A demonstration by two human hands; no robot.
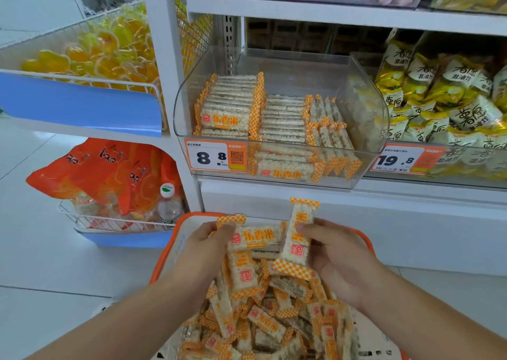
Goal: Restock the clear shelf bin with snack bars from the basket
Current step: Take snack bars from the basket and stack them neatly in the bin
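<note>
Looking down through the head camera, I take the basket [164,260] as my landmark: orange rim, white mesh wall, low in the middle of the view and heaped with loose snack bars [263,321] in white wrappers with orange-checked ends.

Just above the heap, near the basket's far rim, my left hand [208,245] grips a bar [256,238] lying sideways, its printed face towards me; the fingers are curled round its left end, with the thumb hidden behind the wrapper. A second bar hangs below it, touching the hand, though I cannot tell whether the fingers hold it too. My right hand [329,249] is level with the left, on the basket's right side, pinching an upright bar [297,238] between thumb on the front and fingers curled behind. The two held bars touch near their tops.

Straight above the basket, on the white shelf, sits the bin [365,118], clear and curved at the front. Inside it, bars are stacked flat on the left and centre, and stood on edge towards the right; the far right part holds none. A price tag [215,156] reading 8.8 is on its front, at the left.

Left of the basket, a wire tray [82,219] near the floor holds orange bags [101,173] and a bottle [168,204]. Right of the bin lie yellow-and-white packets [444,90].
</note>
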